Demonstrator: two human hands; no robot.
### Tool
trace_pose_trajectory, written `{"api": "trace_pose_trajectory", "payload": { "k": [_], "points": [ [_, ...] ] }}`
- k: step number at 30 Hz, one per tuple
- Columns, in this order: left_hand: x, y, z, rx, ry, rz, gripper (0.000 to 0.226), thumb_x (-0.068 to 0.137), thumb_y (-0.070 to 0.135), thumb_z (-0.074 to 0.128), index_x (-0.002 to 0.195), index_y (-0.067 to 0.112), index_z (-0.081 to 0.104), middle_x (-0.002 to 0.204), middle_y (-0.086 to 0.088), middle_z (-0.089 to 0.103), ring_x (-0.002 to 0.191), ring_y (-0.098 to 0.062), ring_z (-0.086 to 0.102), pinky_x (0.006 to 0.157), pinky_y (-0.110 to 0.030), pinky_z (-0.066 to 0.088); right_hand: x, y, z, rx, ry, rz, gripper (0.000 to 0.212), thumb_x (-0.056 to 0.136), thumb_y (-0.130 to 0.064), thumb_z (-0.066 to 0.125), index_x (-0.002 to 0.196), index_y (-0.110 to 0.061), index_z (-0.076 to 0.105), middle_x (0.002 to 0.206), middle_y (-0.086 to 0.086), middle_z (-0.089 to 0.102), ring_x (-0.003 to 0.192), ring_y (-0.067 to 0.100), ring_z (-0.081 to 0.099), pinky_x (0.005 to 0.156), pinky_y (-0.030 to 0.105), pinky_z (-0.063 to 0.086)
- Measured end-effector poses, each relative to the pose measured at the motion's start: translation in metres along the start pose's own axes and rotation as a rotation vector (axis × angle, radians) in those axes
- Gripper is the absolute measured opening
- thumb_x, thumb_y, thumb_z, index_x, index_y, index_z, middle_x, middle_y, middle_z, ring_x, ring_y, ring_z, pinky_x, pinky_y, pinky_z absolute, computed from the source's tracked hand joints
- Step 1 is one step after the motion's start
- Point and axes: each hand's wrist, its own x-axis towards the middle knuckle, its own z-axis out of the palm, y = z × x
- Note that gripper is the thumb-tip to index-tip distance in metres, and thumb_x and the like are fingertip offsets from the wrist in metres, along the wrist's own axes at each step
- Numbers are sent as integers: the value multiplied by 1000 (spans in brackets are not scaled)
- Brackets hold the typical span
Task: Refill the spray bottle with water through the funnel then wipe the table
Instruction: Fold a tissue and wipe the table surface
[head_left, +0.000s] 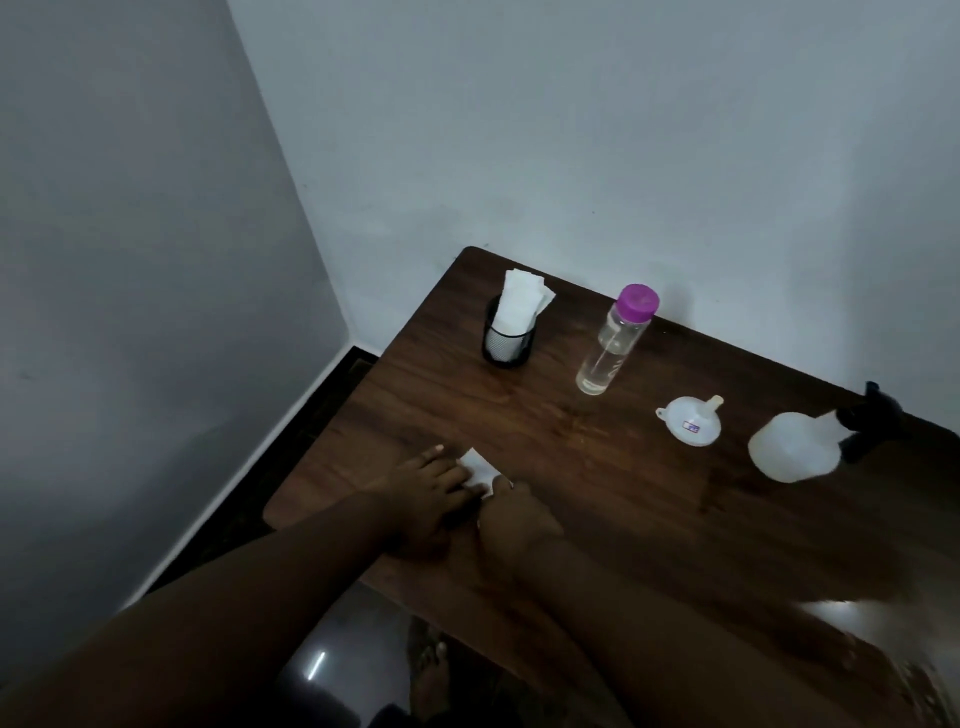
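A: Left to right, what's there?

B: The left hand (431, 488) lies flat, fingers together, pressing a folded tissue (479, 470) onto the table (597, 493). The right hand (511, 512) pinches the tissue's near edge.

A: And the rest?

B: Further right stand a tissue holder (508, 340) and a water bottle (613, 343). The funnel (688, 421) lies on its side, well right of both hands. The spray bottle (800, 444) is furthest right, nearer the right hand.
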Motion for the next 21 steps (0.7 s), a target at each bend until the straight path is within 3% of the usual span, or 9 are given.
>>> {"api": "trace_pose_trajectory", "payload": {
  "k": [4, 9, 14, 18, 21],
  "points": [
    [-23, 4, 20, -120, 66, -159, 81, 90, 58, 38, 160, 20, 25, 156, -15, 40, 146, -36, 33, 126, -52, 10, 7, -6, -12, -148, 20, -134, 42, 104, -25, 39, 143, -11, 46, 154, 10, 32, 134, 31, 39, 107, 45, 41],
    [-41, 50, 23, -293, 128, -373, 80, 91, 60, 18, 159, 19, 28, 155, -13, 38, 143, -37, 34, 122, -49, 21, 5, -3, -14, -383, 22, -263, 42, 104, -26, 39, 142, -13, 48, 154, 12, 35, 132, 32, 45, 102, 47, 43],
    [-40, 100, 18, -436, 121, -532, 68, 99, 55, 33, 158, 23, 25, 155, -6, 35, 137, -26, 35, 117, -42, 30, 2, 19, -9, -446, 94, -441, 43, 104, -29, 41, 143, -13, 46, 150, 9, 43, 135, 26, 43, 121, 43, 22],
    [-27, 135, 14, -490, 98, -571, 70, 97, 58, 34, 156, 21, 30, 155, -4, 35, 139, -26, 33, 120, -42, 28, -4, 45, -2, -469, 105, -580, 46, 101, -29, 47, 145, -17, 46, 153, 4, 41, 141, 20, 37, 125, 40, 7],
    [-15, 162, 7, -494, 71, -581, 69, 95, 58, 32, 151, 19, 37, 152, -4, 36, 134, -26, 35, 117, -42, 28, -14, 65, 2, -423, 110, -626, 44, 101, -27, 48, 144, -16, 48, 153, 6, 42, 142, 21, 36, 126, 39, 5]
  ]
}}
